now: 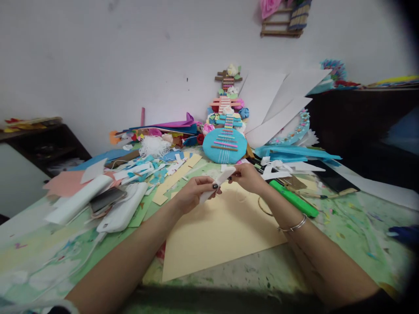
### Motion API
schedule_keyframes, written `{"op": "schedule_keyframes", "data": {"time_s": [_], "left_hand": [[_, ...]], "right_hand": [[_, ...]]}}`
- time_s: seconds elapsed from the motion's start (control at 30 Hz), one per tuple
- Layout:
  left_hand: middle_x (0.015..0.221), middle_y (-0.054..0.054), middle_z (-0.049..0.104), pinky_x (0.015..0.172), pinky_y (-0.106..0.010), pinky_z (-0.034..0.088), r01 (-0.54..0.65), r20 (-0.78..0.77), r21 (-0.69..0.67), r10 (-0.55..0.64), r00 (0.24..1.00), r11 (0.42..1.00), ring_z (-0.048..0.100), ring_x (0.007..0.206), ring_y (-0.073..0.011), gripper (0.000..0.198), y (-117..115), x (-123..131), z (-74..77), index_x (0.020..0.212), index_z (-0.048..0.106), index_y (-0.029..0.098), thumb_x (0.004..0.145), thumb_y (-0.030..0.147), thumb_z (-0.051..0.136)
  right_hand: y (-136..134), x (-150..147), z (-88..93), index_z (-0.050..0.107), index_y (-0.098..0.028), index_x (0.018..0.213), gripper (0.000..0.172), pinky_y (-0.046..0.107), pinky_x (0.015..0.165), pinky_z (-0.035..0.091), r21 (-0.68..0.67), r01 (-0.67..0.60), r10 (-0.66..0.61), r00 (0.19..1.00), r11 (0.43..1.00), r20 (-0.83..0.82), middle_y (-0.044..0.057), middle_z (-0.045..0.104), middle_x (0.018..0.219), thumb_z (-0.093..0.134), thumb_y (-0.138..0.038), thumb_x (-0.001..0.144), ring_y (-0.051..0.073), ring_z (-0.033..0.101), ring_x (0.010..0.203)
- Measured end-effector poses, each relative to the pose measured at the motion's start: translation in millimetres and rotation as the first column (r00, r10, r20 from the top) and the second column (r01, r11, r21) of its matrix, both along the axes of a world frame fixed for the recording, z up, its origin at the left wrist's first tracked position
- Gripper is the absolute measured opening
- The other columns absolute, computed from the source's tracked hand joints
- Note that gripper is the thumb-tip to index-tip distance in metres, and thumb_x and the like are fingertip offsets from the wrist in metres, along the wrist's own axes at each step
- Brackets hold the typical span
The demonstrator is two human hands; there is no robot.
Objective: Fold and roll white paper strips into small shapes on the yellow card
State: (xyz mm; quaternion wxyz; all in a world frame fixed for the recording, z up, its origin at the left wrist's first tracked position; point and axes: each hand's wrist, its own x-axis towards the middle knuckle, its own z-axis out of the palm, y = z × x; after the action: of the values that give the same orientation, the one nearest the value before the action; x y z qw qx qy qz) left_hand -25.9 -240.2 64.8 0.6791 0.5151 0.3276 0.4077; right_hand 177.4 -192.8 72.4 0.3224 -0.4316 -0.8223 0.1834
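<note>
A narrow white paper strip point(224, 175) is held slanting between both hands, above a cream sheet point(222, 235). My left hand point(198, 192) pinches its lower part, the thumb with a dark nail lying across it. At the strip's upper end, the fingers of my right hand point(245, 176) are closed on its edge; some fingertips are hidden. Beneath my right forearm, a thin gold ring point(264, 206) lies on the cream sheet.
A blue round decorated piece point(224, 145) leans behind the hands. To the right lie a green tool or case point(293, 199) and a black phone point(334, 176). Paper scraps, a white power bank point(122, 207) and a dark phone point(107, 200) are left.
</note>
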Motion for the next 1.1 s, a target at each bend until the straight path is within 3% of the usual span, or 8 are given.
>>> {"op": "schedule_keyframes", "data": {"time_s": [0.13,0.4,0.7,0.83,1.1], "left_hand": [[0.062,-0.001,0.061,0.052,-0.018,0.038,-0.191,0.053,0.000,0.190,0.980,0.982,0.050,0.053,-0.0064,0.020,5.7,-3.6,3.6,0.066,0.060,0.011,0.061,0.026,0.073],[0.063,-0.002,0.061,0.049,-0.018,0.036,-0.381,0.019,0.024,0.381,0.925,0.924,0.048,0.051,-0.0054,0.023,15.9,-10.7,-0.5,0.065,0.060,0.009,0.060,0.029,0.072],[0.063,-0.002,0.063,0.046,-0.017,0.034,-0.445,-0.025,0.095,0.449,0.893,0.890,0.048,0.050,-0.0052,0.022,17.7,-10.3,-4.0,0.065,0.063,0.009,0.060,0.029,0.070],[0.073,-0.006,0.068,0.045,-0.017,0.033,-0.444,-0.076,0.126,0.455,0.887,0.887,0.054,0.050,-0.0064,0.023,16.4,-10.1,-2.8,0.069,0.063,0.009,0.061,0.029,0.069],[0.084,-0.013,0.070,0.040,-0.015,0.031,-0.380,-0.037,0.008,0.380,0.924,0.925,0.066,0.057,-0.0139,0.022,13.8,-9.7,0.1,0.072,0.056,0.009,0.066,0.028,0.067]], "right_hand": [[-10.4,-8.2,6.4,0.071,-0.017,0.073,0.023,0.021,0.054,0.037,0.038,0.020,-0.023,0.998,0.999,0.067,0.000,0.067,0.061,0.052,-0.006,0.065,0.012,0.058,0.058],[-30.8,-23.6,15.8,0.069,-0.017,0.071,0.019,0.021,0.055,0.034,0.168,-0.058,0.050,0.997,0.984,0.050,0.001,0.066,0.064,0.052,-0.009,0.067,0.010,0.054,0.056],[-38.1,-22.6,21.5,0.066,-0.015,0.067,0.017,0.020,0.055,0.032,0.198,-0.098,0.091,0.995,0.975,0.041,0.000,0.063,0.061,0.050,-0.010,0.066,0.009,0.051,0.056],[-36.0,-22.4,19.9,0.066,-0.015,0.068,0.017,0.020,0.055,0.031,0.199,-0.081,0.074,0.996,0.977,0.041,0.000,0.063,0.062,0.051,-0.011,0.066,0.009,0.051,0.056],[-34.4,-21.7,20.1,0.067,-0.015,0.069,0.017,0.021,0.055,0.031,0.191,-0.071,0.064,0.997,0.979,0.046,0.001,0.064,0.062,0.050,-0.011,0.067,0.009,0.050,0.055]]}}
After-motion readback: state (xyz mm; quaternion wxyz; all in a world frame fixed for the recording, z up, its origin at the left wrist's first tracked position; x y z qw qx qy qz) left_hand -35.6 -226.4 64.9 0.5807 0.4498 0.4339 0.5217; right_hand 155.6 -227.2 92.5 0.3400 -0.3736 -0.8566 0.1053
